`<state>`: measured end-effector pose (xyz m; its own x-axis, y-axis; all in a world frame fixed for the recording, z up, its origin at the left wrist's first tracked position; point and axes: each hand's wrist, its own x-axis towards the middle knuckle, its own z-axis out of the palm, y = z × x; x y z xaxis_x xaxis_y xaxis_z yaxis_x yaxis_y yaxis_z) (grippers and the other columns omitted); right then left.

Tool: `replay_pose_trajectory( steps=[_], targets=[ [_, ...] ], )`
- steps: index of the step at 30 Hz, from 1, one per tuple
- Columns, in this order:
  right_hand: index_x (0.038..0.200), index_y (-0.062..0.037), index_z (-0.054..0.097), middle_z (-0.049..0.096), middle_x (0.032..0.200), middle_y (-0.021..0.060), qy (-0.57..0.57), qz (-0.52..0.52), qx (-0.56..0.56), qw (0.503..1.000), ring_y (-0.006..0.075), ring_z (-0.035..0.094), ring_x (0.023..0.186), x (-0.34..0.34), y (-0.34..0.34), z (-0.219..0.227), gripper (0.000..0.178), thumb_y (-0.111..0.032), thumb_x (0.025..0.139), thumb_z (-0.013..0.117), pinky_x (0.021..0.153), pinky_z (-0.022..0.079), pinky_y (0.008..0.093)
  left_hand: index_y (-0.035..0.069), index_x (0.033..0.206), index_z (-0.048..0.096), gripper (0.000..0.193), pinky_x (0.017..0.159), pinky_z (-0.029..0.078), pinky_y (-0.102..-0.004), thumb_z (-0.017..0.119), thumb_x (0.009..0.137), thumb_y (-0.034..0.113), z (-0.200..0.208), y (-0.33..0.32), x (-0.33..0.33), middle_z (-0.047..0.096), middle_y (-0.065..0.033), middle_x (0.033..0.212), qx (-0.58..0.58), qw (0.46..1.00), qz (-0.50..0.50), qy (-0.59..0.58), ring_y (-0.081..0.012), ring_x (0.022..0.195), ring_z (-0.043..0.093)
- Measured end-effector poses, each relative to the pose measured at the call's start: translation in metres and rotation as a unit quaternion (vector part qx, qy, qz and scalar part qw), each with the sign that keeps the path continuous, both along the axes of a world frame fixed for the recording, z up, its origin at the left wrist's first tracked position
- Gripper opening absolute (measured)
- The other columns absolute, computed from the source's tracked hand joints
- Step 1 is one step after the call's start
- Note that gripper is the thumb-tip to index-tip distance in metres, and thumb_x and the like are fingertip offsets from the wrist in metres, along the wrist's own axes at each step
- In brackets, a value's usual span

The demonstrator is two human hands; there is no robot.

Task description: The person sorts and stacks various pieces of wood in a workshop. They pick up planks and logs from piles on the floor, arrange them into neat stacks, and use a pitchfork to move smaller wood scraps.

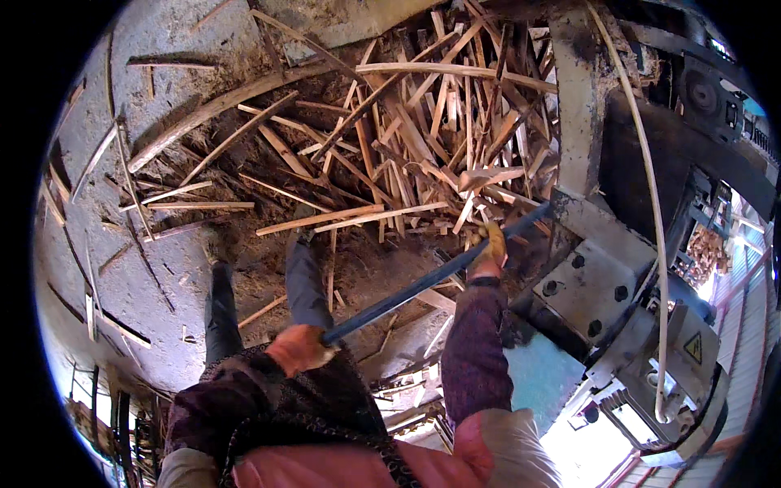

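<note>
A long, straight dark bar point(399, 299) runs slantwise from near my body up to the right. My left hand point(301, 348), in an orange-brown covering that looks like a glove, is closed round its near end. Farther along, my right hand point(490, 248), in a yellowish glove, is wrapped round the same bar. The bar's far end reaches the grey metal machine base point(586, 281), and I cannot tell whether it touches. Beyond my right hand lies a heap of split wood strips point(439, 130); a thicker wood piece point(490, 177) rests at its near edge.
A machine with a bolted plate and motor housing point(671, 374) stands at right, a pale cable point(643, 138) hanging before it. A metal post point(579, 106) rises beside the heap. Loose strips point(203, 206) and a long curved slab point(220, 102) lie on the dusty floor point(175, 293).
</note>
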<state>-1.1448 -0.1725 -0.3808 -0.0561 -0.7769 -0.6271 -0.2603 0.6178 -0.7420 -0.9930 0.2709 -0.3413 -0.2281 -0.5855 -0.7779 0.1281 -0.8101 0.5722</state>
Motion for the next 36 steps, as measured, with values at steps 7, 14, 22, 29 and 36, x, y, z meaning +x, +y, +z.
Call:
replay_pose_trajectory(
  steps=[7,14,22,29,36],
  targets=[
    [0.089,-0.0176,0.063,0.059,0.071,-0.0009,0.056,-0.006,0.116,0.992,0.0176,0.054,0.056,0.027,0.055,-0.025,0.023,-0.036,0.089,0.077,0.049,0.045,0.0357,0.009,0.105,0.074,0.023,0.056,0.049,-0.0338,0.075,0.088,0.024,0.006,0.038,-0.022,0.066,-0.0028,0.073,0.152,0.936,0.114,0.297,-0.0168,0.06,0.061],
    [0.084,-0.0152,0.059,0.052,0.065,-0.0003,0.0,-0.018,0.119,0.993,0.0204,0.05,0.053,0.027,0.067,-0.052,0.021,-0.031,0.094,0.069,0.051,0.043,0.0375,0.01,0.119,0.072,0.026,0.055,0.054,-0.032,0.071,0.095,0.021,0.014,0.035,0.032,0.065,-0.0024,0.075,0.067,0.945,0.086,0.308,-0.0169,0.064,0.066],
    [0.08,-0.0163,0.056,0.051,0.063,-0.0014,0.019,0.011,0.15,0.988,0.0179,0.048,0.052,0.021,0.054,-0.056,0.026,-0.033,0.097,0.066,0.052,0.045,0.0351,0.013,0.126,0.061,0.031,0.072,0.048,-0.0435,0.057,0.105,0.035,-0.111,0.04,-0.119,0.064,-0.005,0.075,0.08,0.701,0.006,0.708,-0.023,0.069,0.057],
    [0.082,-0.0174,0.056,0.048,0.064,-0.003,0.028,0.006,0.047,0.998,0.0143,0.047,0.051,0.068,0.193,0.025,0.023,-0.032,0.097,0.066,0.046,0.041,0.0308,0.011,0.123,0.057,0.03,0.071,0.046,-0.0369,0.059,0.103,0.033,-0.051,0.163,-0.069,0.064,-0.0017,0.083,0.104,0.681,0.059,0.722,-0.0185,0.068,0.055],
    [0.078,-0.0188,0.05,0.045,0.06,-0.0025,-0.033,-0.077,0.068,0.994,0.0138,0.048,0.049,0.117,0.34,0.126,0.025,-0.029,0.096,0.065,0.042,0.043,0.0308,0.002,0.126,0.066,0.036,0.078,0.052,-0.0271,0.071,0.096,0.021,0.106,0.301,0.093,0.07,-0.0042,0.099,0.037,0.896,0.076,0.436,-0.0097,0.087,0.064]
  ],
)
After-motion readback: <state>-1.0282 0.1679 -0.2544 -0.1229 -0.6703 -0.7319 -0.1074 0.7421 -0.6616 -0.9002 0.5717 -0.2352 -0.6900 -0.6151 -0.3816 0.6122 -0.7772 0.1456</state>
